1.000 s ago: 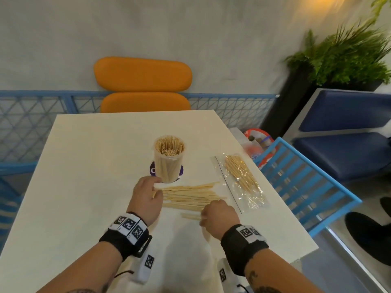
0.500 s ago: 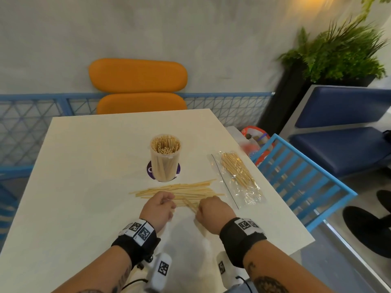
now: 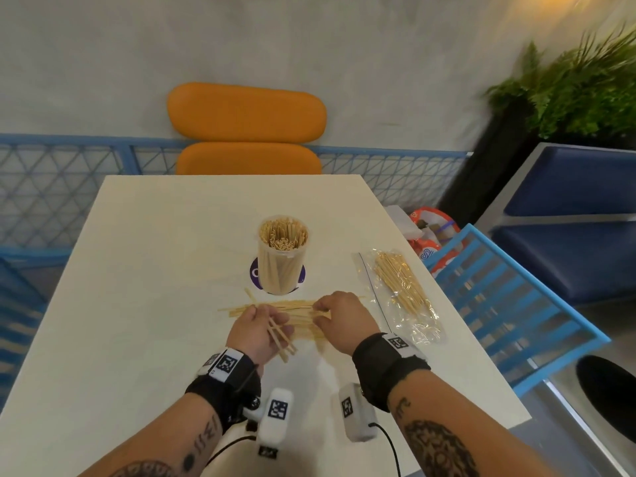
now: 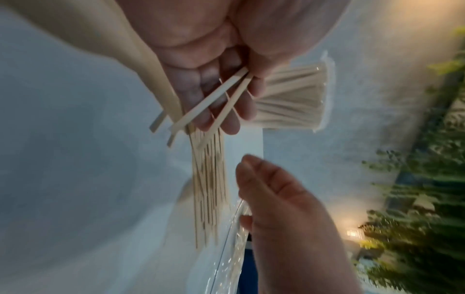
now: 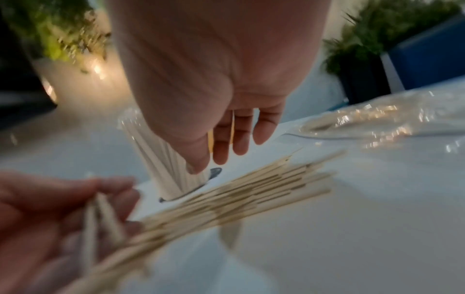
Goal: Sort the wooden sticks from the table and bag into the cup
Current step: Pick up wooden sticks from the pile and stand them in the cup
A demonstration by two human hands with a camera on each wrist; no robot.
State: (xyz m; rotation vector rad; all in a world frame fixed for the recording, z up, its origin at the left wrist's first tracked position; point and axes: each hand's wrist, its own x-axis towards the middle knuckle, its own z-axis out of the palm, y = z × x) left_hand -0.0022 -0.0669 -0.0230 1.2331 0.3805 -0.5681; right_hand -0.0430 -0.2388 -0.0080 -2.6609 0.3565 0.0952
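A clear cup [image 3: 283, 266] packed with wooden sticks stands on a purple coaster at the table's middle. Just in front of it lies a loose pile of thin sticks [image 3: 299, 305]. My left hand [image 3: 265, 323] is turned palm up at the pile's left part and grips a few flat sticks [image 3: 280, 335], which cross its fingers [image 4: 214, 99] in the left wrist view. My right hand [image 3: 339, 313] hovers over the pile's right end, fingers [image 5: 239, 139] pointing down at the sticks [image 5: 251, 189] and plainly holding nothing. A clear bag [image 3: 402, 294] with more sticks lies to the right.
The white table [image 3: 137, 304] ends close behind the bag on the right, where a blue slatted chair [image 3: 509, 304] stands. An orange chair [image 3: 246, 129] is at the far end. Wrist devices with cables [image 3: 356, 413] hang under my forearms.
My left hand has lifted a few flat sticks off the pile and turned palm up. My right hand has moved forward to the pile's right end.
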